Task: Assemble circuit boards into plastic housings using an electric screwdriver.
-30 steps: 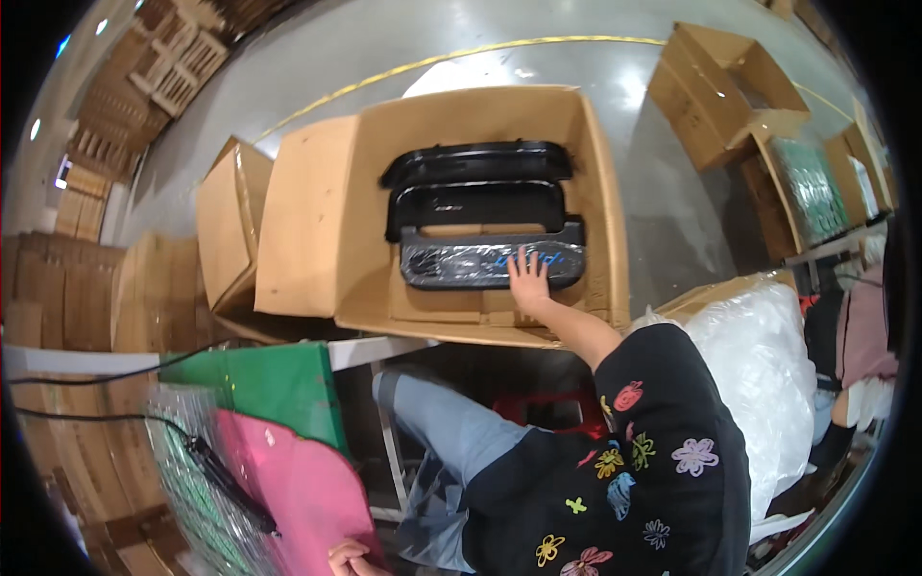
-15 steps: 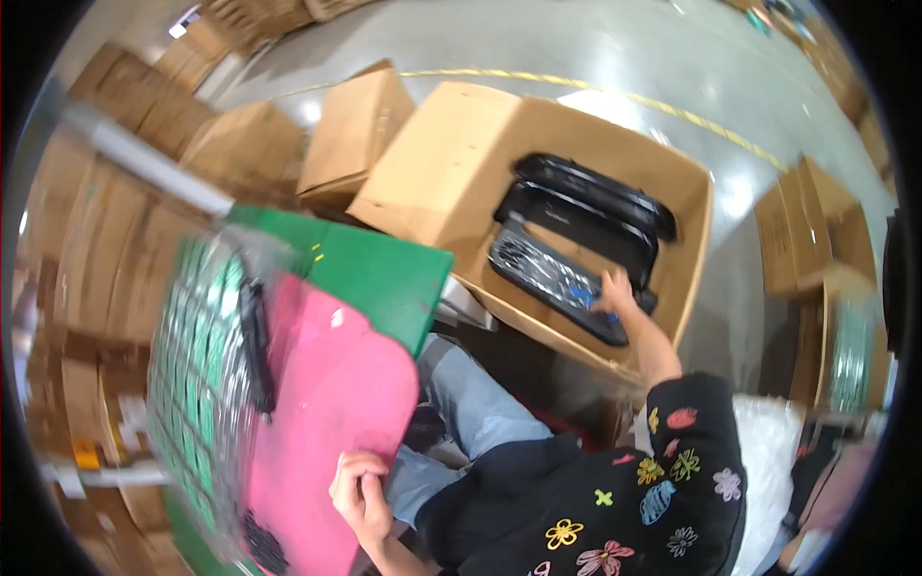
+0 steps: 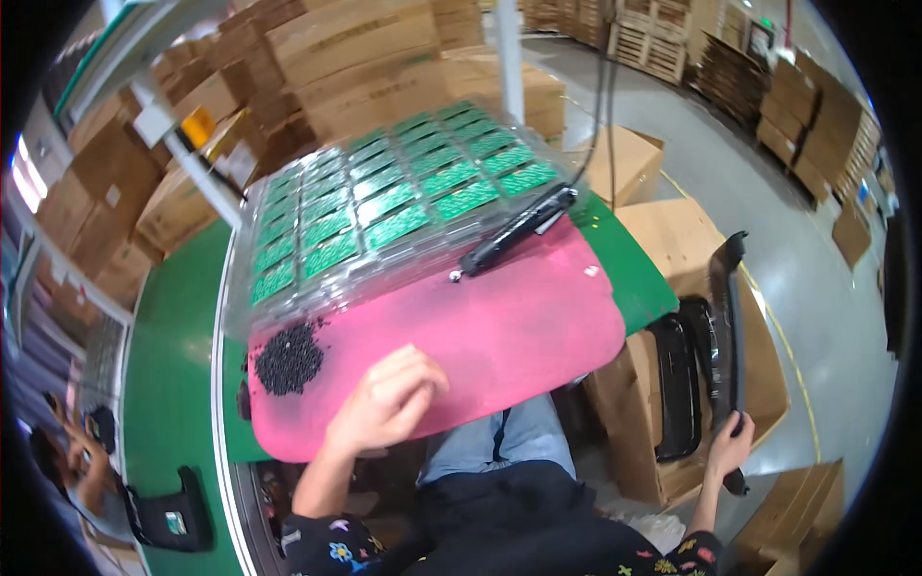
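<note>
My right hand (image 3: 732, 446) grips the lower end of a long black plastic housing (image 3: 727, 336), which stands roughly upright over an open cardboard box (image 3: 629, 432). Inside that box lies another black housing (image 3: 678, 389). Over the front of the pink mat (image 3: 519, 336) is my left hand (image 3: 389, 398), its fingers curled in and no object showing in them. A heap of small black screws (image 3: 288, 357) sits on the mat to its left. At the mat's back edge, a black electric screwdriver (image 3: 519, 228) lies against the clear plastic tray (image 3: 360, 259) of green circuit boards (image 3: 386, 199).
The mat lies on a green workbench (image 3: 178, 346) with a pale rail. At the lower left, a person's arm (image 3: 94, 475) is near another black housing (image 3: 173, 514). Stacked cartons (image 3: 351, 58) stand behind the bench. Another open carton (image 3: 792, 509) is at the lower right.
My view has swung from the box back toward the bench. My right hand, earlier reaching into the box, now holds a black housing raised above it. My left hand stays curled by the mat.
</note>
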The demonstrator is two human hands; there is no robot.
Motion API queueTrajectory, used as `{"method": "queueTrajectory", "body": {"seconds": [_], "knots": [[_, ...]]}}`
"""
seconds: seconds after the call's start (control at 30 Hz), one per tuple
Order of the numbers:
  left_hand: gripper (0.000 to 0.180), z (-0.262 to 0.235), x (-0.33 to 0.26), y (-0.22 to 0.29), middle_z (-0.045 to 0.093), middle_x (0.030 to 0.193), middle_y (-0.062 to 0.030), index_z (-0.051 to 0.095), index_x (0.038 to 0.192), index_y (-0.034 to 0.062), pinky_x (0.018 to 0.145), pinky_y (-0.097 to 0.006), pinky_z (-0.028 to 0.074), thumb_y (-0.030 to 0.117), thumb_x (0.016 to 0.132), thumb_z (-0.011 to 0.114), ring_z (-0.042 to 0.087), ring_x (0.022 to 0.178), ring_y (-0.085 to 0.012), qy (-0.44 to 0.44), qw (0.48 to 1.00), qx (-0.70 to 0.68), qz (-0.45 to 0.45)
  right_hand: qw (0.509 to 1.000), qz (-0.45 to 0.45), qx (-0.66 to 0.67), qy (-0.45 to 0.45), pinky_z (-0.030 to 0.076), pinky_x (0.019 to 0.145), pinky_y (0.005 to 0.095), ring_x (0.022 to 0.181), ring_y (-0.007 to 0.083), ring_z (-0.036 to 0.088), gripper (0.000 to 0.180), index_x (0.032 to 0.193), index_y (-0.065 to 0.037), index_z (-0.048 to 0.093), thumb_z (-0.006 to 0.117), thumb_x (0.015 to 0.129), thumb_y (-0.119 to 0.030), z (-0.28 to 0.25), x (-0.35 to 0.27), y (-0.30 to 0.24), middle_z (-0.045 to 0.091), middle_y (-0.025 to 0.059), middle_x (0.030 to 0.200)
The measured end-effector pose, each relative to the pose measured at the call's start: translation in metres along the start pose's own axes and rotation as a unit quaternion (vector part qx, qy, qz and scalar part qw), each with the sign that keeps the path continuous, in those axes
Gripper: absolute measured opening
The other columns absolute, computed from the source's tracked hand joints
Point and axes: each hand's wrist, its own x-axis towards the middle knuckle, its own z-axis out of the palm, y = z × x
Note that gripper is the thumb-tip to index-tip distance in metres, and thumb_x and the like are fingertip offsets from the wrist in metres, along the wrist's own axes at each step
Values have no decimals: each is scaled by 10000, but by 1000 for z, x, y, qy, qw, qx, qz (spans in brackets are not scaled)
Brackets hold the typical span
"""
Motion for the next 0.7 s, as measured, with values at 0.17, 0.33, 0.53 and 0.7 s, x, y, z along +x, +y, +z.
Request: {"method": "queueTrajectory", "body": {"seconds": [0.17,0.33,0.53,0.7], "knots": [[122,-41,22,-21,644,915,-116,626,1015,7,770,-354,493,26,915,560,625,861,-260,83,992,-21,-94,915,-370,60,149,486,653,433,737,394,589,157,990,51,639,662,951,-99,-66,55,-61,640,210,864],[469,-44,37,-71,586,1250,-168,554,1294,20,982,-396,467,322,947,647,564,1176,-309,19,993,-7,-116,788,-577,206,-53,456,763,478,827,348,556,198,866,-24,592,715,844,-178,-61,71,-174,591,137,863],[239,-40,26,-97,700,891,-135,664,1050,5,754,-397,535,115,848,728,689,873,-294,-45,994,-40,-92,663,-628,276,-299,455,688,386,789,279,594,244,865,-82,641,809,722,-186,-54,69,-332,635,61,873],[217,-48,5,-90,678,974,-98,663,1020,24,848,-412,517,162,862,718,652,970,-313,-32,989,79,-122,625,-656,365,-214,471,803,410,916,314,627,303,1034,-68,646,775,764,-114,-26,58,-495,660,89,930]]}}
